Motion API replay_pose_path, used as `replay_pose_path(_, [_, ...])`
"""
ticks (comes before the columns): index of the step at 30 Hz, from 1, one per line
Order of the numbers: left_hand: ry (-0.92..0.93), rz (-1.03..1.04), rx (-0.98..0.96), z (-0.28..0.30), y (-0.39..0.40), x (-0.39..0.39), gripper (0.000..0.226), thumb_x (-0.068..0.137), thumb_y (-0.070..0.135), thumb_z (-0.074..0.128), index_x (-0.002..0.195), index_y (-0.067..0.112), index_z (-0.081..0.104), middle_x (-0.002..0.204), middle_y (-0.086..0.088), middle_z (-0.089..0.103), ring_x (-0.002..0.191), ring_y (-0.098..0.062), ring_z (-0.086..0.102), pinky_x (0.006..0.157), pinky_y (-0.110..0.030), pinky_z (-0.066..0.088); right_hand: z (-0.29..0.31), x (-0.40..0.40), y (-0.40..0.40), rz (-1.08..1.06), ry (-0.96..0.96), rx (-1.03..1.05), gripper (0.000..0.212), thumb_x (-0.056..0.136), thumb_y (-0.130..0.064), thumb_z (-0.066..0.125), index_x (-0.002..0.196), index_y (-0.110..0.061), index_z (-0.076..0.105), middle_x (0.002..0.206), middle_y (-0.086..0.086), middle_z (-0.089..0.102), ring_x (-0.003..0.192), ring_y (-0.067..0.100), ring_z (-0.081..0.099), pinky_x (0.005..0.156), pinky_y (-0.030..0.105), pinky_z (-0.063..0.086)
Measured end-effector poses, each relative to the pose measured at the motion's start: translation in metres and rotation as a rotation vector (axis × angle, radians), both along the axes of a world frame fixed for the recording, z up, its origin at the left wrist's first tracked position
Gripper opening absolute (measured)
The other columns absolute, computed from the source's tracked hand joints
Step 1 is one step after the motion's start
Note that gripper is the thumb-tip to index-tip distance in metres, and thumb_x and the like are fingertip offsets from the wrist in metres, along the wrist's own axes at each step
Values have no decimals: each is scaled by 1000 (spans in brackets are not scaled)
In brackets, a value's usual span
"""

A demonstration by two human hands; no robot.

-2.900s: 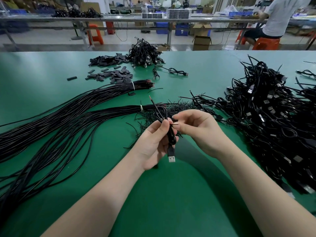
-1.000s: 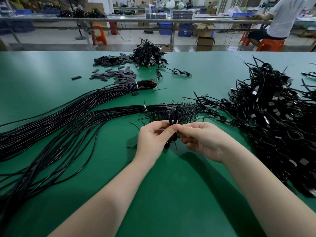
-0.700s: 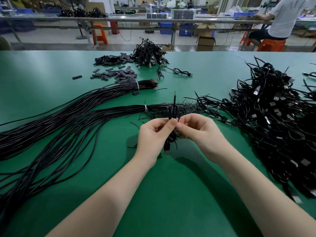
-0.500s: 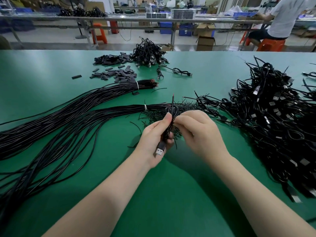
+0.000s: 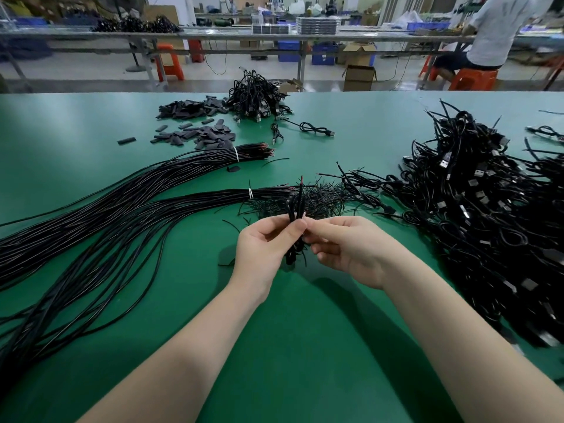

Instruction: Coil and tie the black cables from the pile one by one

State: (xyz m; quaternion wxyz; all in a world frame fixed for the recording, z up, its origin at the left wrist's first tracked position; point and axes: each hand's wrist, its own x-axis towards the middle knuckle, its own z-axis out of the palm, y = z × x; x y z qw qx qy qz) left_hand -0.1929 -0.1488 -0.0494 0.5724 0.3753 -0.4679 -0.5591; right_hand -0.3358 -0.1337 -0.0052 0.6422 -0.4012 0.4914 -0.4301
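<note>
A coiled black cable [image 5: 295, 209] stands upright between my hands above the green table [image 5: 305, 346]. My left hand [image 5: 262, 242] pinches the coil near its middle with thumb and fingers. My right hand [image 5: 351, 247] touches the same spot with its fingertips and seems to pinch a thin black tie there. The cable's bare end sticks up above the coil, and its lower part hangs between my palms, partly hidden. Long straight black cables [image 5: 122, 215] in two banded bundles stretch away to the left. A small heap of thin black ties [image 5: 314, 199] lies just behind my hands.
A big pile of tied cables with USB plugs [image 5: 488, 227] fills the right side. A smaller cable heap [image 5: 256, 96] and flat black sleeve pieces [image 5: 198, 132] lie at the far edge. Beyond the table, a seated person [image 5: 488, 32] works at another bench.
The coil has been turned in my hands, so the USB plug that showed at my left palm is now hidden. Both hands have dropped slightly toward me and stay pinched at the coil's middle.
</note>
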Motion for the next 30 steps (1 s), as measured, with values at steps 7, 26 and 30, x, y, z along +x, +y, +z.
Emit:
replay_pose_path(7, [44, -4, 83, 5, 0, 1, 32, 59, 47, 78, 72, 18, 77, 73, -3, 73, 69, -13, 66, 67, -25, 55, -10, 5, 0, -102, 332, -465, 12, 85, -13, 73, 74, -15, 68, 64, -8, 61, 59, 5, 50, 61, 17, 41])
replay_pose_path(26, [-30, -194, 101, 13, 3, 9, 30, 79, 43, 64, 73, 16, 76, 69, -3, 67, 63, -13, 61, 59, -22, 52, -31, 14, 3, -307, 938, -1186, 9, 85, -1, 67, 90, -3, 74, 81, 9, 65, 76, 28, 60, 72, 29, 49])
replay_pose_path(30, [-22, -182, 150, 14, 0, 11, 26, 76, 40, 65, 74, 17, 77, 75, -4, 72, 64, -11, 64, 55, -20, 51, -32, 15, 3, -335, 593, -899, 9, 82, -11, 75, 85, -20, 75, 81, -4, 65, 76, 5, 58, 71, 13, 43])
